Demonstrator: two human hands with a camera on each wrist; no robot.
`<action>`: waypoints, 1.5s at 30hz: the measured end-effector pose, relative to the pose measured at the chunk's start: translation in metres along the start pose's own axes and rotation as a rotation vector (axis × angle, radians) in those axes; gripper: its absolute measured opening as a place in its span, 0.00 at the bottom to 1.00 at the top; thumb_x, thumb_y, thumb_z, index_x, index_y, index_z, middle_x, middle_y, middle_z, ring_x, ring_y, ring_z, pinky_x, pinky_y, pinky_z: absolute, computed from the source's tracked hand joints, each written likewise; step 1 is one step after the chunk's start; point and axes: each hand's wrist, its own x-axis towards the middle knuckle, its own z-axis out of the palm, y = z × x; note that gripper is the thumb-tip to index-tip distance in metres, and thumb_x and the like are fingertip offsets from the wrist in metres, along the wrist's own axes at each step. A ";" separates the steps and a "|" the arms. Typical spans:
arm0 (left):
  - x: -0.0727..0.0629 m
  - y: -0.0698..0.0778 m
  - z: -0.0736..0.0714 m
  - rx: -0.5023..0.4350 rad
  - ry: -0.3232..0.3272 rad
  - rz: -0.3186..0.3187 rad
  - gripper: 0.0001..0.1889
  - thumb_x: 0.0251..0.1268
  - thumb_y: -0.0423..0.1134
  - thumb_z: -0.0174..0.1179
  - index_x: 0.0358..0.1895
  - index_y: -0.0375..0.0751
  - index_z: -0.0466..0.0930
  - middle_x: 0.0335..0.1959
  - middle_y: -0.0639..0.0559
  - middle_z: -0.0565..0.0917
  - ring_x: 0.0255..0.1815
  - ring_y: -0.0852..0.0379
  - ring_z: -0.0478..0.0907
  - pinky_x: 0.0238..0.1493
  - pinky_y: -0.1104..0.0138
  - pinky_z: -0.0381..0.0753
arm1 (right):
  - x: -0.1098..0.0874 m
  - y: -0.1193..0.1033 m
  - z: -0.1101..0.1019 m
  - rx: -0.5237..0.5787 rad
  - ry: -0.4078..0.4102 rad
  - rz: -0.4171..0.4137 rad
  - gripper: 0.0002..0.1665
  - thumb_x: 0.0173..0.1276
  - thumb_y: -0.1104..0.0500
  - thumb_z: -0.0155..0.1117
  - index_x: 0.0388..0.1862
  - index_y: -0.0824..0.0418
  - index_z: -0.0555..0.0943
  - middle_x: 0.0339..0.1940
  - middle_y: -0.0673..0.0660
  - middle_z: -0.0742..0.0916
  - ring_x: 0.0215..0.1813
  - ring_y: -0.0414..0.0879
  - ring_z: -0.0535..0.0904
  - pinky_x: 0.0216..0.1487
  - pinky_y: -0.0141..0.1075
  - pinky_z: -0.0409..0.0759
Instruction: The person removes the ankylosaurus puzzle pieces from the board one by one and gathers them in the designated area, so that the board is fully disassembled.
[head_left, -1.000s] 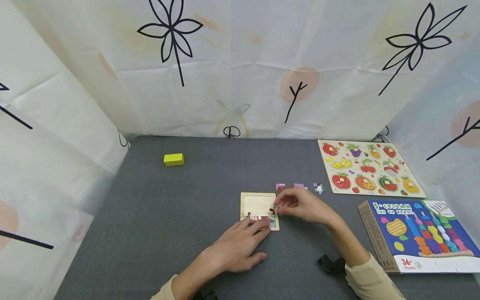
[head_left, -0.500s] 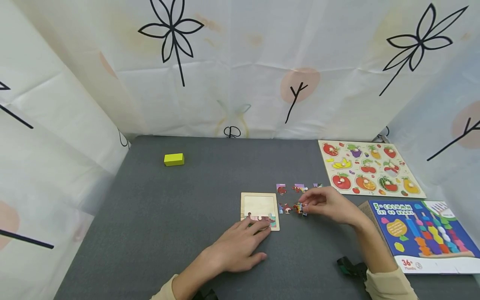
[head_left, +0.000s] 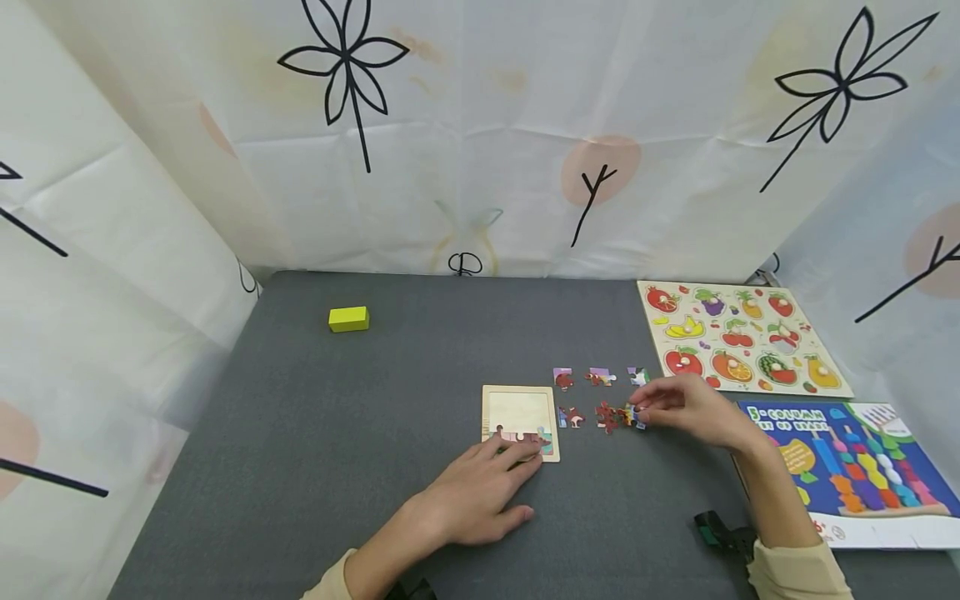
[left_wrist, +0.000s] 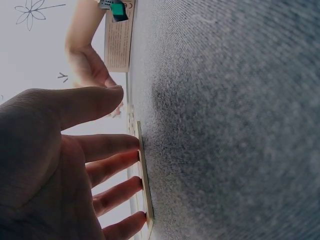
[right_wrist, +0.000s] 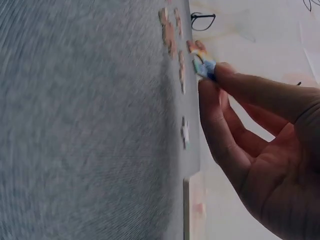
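A small wooden puzzle tray (head_left: 520,408) lies on the grey table, with a row of fitted pieces along its near side. My left hand (head_left: 476,492) rests on that near edge, fingers extended; the left wrist view shows the fingertips (left_wrist: 139,143) at the tray's rim. To the right, my right hand (head_left: 690,410) pinches a colourful jigsaw piece (right_wrist: 205,65) between thumb and finger, raised above the table in the right wrist view. Loose jigsaw pieces lie beside the tray: a brown one (head_left: 606,417) left of the held piece, another (head_left: 572,417) nearer the tray, and several behind.
A yellow block (head_left: 348,319) stands at the back left. At the back right lies a fruit peg board (head_left: 750,385), and in front of it a blue toy box (head_left: 780,417), partly behind the right forearm. Patterned white cloth hangs around the table.
My right hand has moved from the tray's right edge further right, carrying the pinched jigsaw piece past the loose ones. The left hand stays on the tray.
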 end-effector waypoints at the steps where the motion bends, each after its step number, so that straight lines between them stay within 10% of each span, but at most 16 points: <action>1: 0.000 0.000 0.000 0.002 0.001 0.000 0.33 0.82 0.58 0.58 0.82 0.49 0.71 0.86 0.59 0.66 0.83 0.52 0.66 0.86 0.54 0.67 | 0.000 0.001 -0.001 -0.006 -0.001 0.010 0.12 0.77 0.68 0.68 0.56 0.71 0.87 0.46 0.62 0.93 0.43 0.34 0.89 0.45 0.28 0.87; 24: 0.001 0.001 0.001 0.014 0.003 0.005 0.33 0.82 0.58 0.59 0.82 0.49 0.71 0.86 0.58 0.66 0.83 0.53 0.66 0.86 0.54 0.68 | 0.001 0.009 -0.003 -0.154 0.038 0.177 0.10 0.76 0.65 0.70 0.52 0.66 0.91 0.46 0.59 0.94 0.40 0.32 0.86 0.41 0.29 0.84; 45: -0.002 0.009 0.001 0.075 -0.017 -0.013 0.35 0.81 0.59 0.59 0.82 0.46 0.70 0.87 0.54 0.65 0.87 0.50 0.64 0.87 0.54 0.65 | 0.017 -0.014 0.025 -0.001 0.006 0.015 0.11 0.76 0.63 0.72 0.53 0.67 0.89 0.44 0.61 0.94 0.41 0.37 0.89 0.44 0.29 0.86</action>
